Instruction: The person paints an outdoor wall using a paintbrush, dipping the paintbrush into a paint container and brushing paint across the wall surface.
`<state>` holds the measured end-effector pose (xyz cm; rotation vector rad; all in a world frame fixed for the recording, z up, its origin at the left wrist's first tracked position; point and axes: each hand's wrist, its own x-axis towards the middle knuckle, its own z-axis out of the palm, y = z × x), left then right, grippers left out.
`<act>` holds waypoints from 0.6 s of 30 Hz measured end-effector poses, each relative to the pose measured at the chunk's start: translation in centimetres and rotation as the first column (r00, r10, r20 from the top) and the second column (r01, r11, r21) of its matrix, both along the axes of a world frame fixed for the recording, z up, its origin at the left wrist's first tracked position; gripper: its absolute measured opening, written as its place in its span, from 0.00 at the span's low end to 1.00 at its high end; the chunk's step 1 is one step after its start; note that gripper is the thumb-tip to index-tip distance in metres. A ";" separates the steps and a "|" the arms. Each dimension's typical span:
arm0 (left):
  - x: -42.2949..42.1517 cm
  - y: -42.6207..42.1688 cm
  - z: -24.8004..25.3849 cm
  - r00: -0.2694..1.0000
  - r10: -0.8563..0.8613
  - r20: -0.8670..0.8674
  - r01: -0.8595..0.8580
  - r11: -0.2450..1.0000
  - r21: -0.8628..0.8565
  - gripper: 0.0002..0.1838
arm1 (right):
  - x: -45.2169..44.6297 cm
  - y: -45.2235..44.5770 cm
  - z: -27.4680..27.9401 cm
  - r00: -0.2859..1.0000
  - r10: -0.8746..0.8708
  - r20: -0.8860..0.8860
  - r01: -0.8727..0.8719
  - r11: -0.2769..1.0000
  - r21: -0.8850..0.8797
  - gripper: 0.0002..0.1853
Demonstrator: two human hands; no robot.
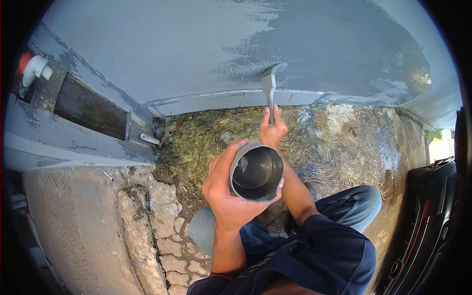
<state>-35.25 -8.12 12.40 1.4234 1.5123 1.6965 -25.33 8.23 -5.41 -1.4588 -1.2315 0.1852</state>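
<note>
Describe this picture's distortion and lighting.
Head view: the base of the smooth grey-painted wall bows and the corners go black; head view: a bright patch above the glossy black car looks washed out; head view: the inside of the round grey can looks dark.

Can, one, open-topped [256,191]: left hand [222,191] grips it. Brush, one [268,85]: right hand [273,132] holds it against grey wall [339,49].

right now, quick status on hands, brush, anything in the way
Left hand around can, mouth facing camera. Right hand gripping brush, bristles against grey wall. Nothing seen blocking brush; white pipe stub apart, off left.
</note>
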 end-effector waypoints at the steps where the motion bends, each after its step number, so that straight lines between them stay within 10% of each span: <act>1: 0.0 0.0 0.0 1.000 -0.007 -0.010 0.008 0.999 0.032 0.42 | -2.5 -0.7 0.2 0.997 0.071 -0.003 -0.071 0.997 0.024 0.15; 9: -0.4 0.1 0.1 0.999 0.010 0.047 -0.010 1.000 0.012 0.42 | -3.0 -1.7 -0.9 0.929 0.354 0.105 -0.360 0.932 0.043 0.13; 11: -0.4 0.1 0.1 0.999 0.012 0.044 -0.013 1.000 0.015 0.42 | 2.0 -0.8 -0.1 0.984 0.174 0.044 -0.165 0.974 -0.157 0.14; 18: 0.1 0.2 0.1 0.999 0.033 0.036 -0.033 0.999 0.005 0.39 | 17.8 5.2 -0.2 0.896 -0.437 -0.083 0.438 0.899 -0.011 0.18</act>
